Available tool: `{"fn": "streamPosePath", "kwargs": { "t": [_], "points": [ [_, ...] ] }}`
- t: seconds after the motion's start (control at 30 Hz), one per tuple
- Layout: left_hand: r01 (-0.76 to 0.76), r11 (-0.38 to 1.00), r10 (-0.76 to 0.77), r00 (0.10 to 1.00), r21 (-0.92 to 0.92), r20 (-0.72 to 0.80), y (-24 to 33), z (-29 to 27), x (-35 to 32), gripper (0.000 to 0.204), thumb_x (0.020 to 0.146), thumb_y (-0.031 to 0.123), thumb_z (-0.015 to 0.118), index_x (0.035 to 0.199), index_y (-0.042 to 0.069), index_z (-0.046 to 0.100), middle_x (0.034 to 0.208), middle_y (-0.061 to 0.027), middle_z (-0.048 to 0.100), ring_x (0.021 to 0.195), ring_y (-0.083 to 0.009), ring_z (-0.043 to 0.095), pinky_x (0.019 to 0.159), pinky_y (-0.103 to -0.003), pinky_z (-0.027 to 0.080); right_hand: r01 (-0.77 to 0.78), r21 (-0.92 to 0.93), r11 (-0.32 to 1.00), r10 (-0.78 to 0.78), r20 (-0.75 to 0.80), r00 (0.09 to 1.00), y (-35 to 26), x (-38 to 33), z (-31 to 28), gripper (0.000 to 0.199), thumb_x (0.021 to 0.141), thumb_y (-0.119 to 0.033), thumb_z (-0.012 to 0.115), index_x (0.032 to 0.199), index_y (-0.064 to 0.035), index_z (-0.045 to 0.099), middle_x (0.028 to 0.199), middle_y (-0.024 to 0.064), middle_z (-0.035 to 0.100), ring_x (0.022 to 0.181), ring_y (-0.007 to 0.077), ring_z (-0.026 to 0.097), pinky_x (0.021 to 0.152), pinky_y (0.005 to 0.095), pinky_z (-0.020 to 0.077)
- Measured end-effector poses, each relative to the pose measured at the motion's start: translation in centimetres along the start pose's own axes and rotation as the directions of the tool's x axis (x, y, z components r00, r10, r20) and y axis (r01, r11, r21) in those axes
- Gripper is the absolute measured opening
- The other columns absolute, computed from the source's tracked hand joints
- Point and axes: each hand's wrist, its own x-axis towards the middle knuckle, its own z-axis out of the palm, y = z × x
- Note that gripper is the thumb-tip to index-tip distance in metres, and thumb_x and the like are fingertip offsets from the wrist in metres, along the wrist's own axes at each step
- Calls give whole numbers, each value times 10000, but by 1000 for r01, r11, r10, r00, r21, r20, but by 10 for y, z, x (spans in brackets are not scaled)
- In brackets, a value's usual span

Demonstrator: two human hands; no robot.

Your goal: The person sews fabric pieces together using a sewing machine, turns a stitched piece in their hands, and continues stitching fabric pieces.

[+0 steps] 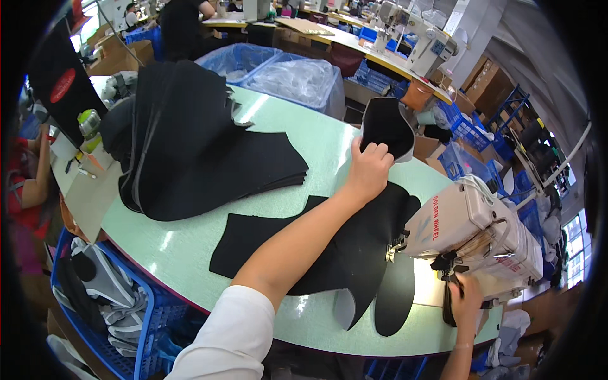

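My left hand (369, 166) is closed on the near edge of a black fabric piece (386, 126), lifted off the far side of the table, its pale grey underside showing at the rim. Below that arm, more black cut pieces (354, 247) lie spread flat, reaching the needle area of a white sewing machine (472, 221). At the machine's near right, my right hand (467, 296) has its fingers bent around a dark item beside a narrow black piece (449, 307); what it grips is too small and partly hidden to name.
A tall stack of black cut pieces (196, 139) covers the left of the pale green table (177, 250). Blue crates (149, 316) with grey and black parts stand at the lower left. Plastic-lined blue bins (294, 79) sit behind the table. A person in red (31, 190) is at far left.
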Motion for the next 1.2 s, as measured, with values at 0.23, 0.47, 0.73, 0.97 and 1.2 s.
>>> {"fn": "streamPosePath", "kwargs": {
  "t": [0.23,0.47,0.73,0.97,1.2],
  "points": [
    [303,913,-337,938,-273,-87,11,-30,53,192,791,103,689,732,16,529,756,-107,497,742,-326,543,761,-459,400,-312,-19,950,308,-104,946,104,-131,-51,193,842,-59,627,1014,27,609,997,180,563,981,362,526,883,430,422],
    [655,360,-533,729,-664,430,17,-129,59,242,922,208,634,939,-33,615,931,-134,658,800,-197,621,718,-355,488,-291,-22,957,283,-171,944,157,-158,-23,337,818,-3,605,1153,35,591,1208,193,554,1155,362,506,1044,412,372],
    [918,-235,-207,275,-320,939,53,-285,-52,442,884,97,686,1297,17,551,1178,-23,636,1068,-96,582,969,-261,434,143,-204,969,-215,-395,893,58,-107,-24,288,860,30,542,1138,50,614,1057,209,617,993,379,577,856,427,462],
    [880,-332,-251,264,-339,931,63,-310,-81,557,790,69,623,1331,-4,511,1263,-90,586,1182,-177,523,1025,-344,401,619,109,778,-591,-209,779,-158,35,-27,503,712,3,668,1205,-87,629,1227,119,590,1112,289,580,888,363,480],
    [822,-499,-184,209,-274,960,53,-330,-92,803,579,54,656,1358,-31,476,1285,-185,567,1199,-303,543,1048,-408,407,656,265,707,-656,-101,748,-188,90,6,620,685,3,717,1278,-86,559,1198,94,578,1182,298,549,966,404,456]
  ]
}}
